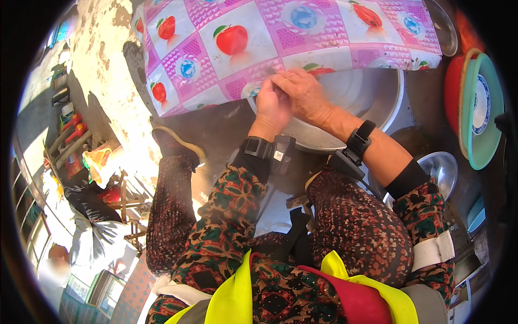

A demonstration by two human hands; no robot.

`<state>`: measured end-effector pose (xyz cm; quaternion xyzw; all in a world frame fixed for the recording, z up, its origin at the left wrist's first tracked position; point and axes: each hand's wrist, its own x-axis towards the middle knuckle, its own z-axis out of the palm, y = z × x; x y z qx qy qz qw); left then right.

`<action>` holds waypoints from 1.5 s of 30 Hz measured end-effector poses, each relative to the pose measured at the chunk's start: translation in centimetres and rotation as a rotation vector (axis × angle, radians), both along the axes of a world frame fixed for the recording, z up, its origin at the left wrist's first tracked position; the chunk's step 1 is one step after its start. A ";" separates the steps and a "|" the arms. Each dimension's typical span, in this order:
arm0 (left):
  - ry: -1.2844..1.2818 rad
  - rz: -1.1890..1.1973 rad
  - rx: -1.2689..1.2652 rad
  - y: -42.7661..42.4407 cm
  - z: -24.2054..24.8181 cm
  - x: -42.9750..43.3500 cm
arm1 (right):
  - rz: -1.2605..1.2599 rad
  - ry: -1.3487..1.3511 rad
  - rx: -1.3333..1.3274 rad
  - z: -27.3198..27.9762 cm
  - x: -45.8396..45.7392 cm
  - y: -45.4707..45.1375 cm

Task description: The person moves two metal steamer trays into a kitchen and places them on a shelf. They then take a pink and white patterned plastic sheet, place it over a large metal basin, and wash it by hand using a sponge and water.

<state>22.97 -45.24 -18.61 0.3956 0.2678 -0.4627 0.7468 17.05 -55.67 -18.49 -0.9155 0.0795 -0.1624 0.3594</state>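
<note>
Both hands meet over the near edge of a low surface covered with a pink and white plastic tablecloth (226, 44) printed with red apples. My left hand (270, 106) touches my right hand (304, 93), whose bent fingers lie across it; whether anything small is between them is hidden. Under and behind the right hand is a large metal basin (394, 101), partly covered by the cloth, with a pale, blurred inside. Both wrists wear dark strapped devices.
At the right stand a green plastic basin (473, 150) and a red basin (452, 93). A smaller metal bowl (447, 172) lies near my right forearm. Stools, bags and a person (54, 271) are at the far left. My knees flank the floor below the hands.
</note>
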 end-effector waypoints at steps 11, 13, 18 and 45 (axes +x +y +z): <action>0.063 -0.021 -0.091 0.5 0.5 0.1 | 0.045 -0.052 0.064 0.4 0.0 0.0; 0.084 -0.014 -0.139 0.5 0.5 0.0 | -0.144 0.002 0.030 0.4 -0.1 -0.2; -0.010 -0.059 -0.125 1.1 0.7 0.2 | 0.210 -0.145 0.016 0.3 -0.3 -0.3; 0.053 -0.147 0.032 1.0 1.0 0.3 | -0.214 0.212 0.326 0.7 0.9 -1.2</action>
